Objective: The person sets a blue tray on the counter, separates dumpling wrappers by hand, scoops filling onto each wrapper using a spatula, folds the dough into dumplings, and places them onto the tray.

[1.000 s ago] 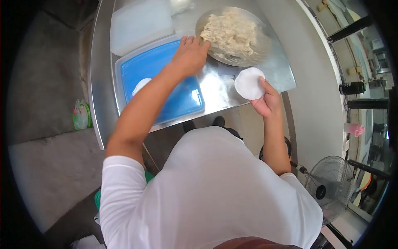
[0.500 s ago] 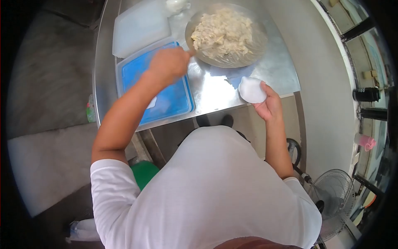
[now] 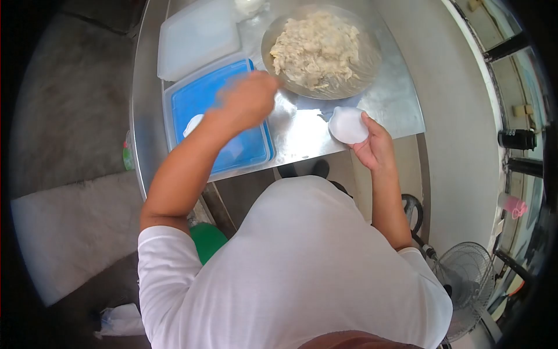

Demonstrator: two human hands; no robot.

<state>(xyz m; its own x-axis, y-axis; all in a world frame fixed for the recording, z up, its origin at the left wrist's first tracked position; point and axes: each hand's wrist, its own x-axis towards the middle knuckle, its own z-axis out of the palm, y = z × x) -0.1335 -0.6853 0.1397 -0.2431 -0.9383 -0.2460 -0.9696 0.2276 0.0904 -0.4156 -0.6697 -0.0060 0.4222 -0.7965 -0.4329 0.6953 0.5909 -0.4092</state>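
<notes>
My right hand (image 3: 375,145) holds a round white dough wrapper (image 3: 347,125), with the thumb over its edge and the fingers beneath. My left hand (image 3: 250,102) is closed and blurred by motion; whether something is in its fingers I cannot make out. It is above the right side of a blue-bottomed plastic container (image 3: 250,148), close to the rim of a wide metal bowl (image 3: 369,70). Pale, chunky filling (image 3: 317,49) is heaped in that bowl. Another white piece (image 3: 193,124) lies in the blue container, partly behind my left forearm.
A translucent lid or box (image 3: 197,38) rests behind the blue container on the steel table (image 3: 401,107). A white bundle (image 3: 250,7) sits at the back. On the right are a wall and a standing fan (image 3: 468,279); a green object (image 3: 208,241) is below the table.
My left hand has moved slightly right and down, uncovering more of the white piece in the container. The right hand keeps the wrapper in nearly the same place.
</notes>
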